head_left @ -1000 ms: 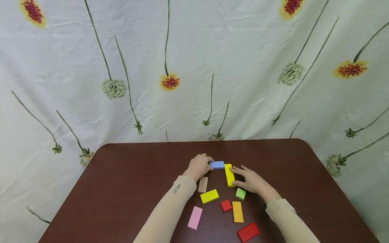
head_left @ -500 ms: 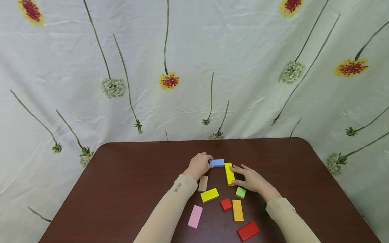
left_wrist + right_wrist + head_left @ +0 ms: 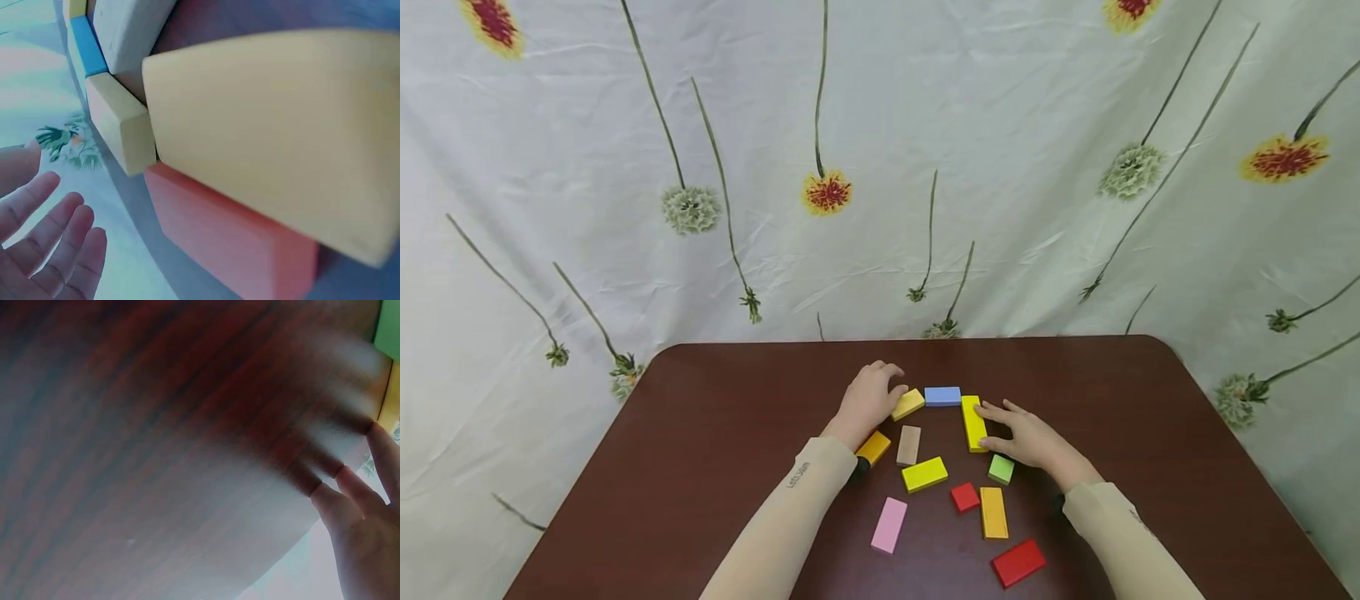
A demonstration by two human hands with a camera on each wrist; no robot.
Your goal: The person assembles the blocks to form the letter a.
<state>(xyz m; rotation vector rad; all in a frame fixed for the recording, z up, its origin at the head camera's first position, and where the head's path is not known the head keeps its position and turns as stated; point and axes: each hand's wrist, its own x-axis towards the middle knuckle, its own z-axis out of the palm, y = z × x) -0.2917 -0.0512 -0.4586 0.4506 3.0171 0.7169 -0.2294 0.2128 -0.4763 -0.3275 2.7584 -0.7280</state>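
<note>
In the head view my left hand (image 3: 865, 404) is beside a pale yellow block (image 3: 908, 404), its fingers loosely extended. The left wrist view shows those fingers spread and apart from the pale yellow block (image 3: 122, 125). That block adjoins a blue block (image 3: 942, 397), whose other end meets an upright-lying bright yellow block (image 3: 973, 425). My right hand (image 3: 1030, 437) touches this yellow block's right side with relaxed fingers and thumb; other fingertips rest on the table (image 3: 187, 487). An orange block (image 3: 874, 448) lies by my left wrist. A red block (image 3: 231, 231) beside it is hidden in the head view.
Inside the curve lie a wooden block (image 3: 908, 446) and a yellow block (image 3: 925, 474). Nearer are a green block (image 3: 1002, 469), a small red block (image 3: 965, 497), an orange block (image 3: 994, 512), a pink block (image 3: 889, 525) and a larger red block (image 3: 1018, 563).
My left hand has let go of the pale yellow block and moved left, uncovering it and the orange block. The right hand stays at the bright yellow block. The head view has shifted slightly.
</note>
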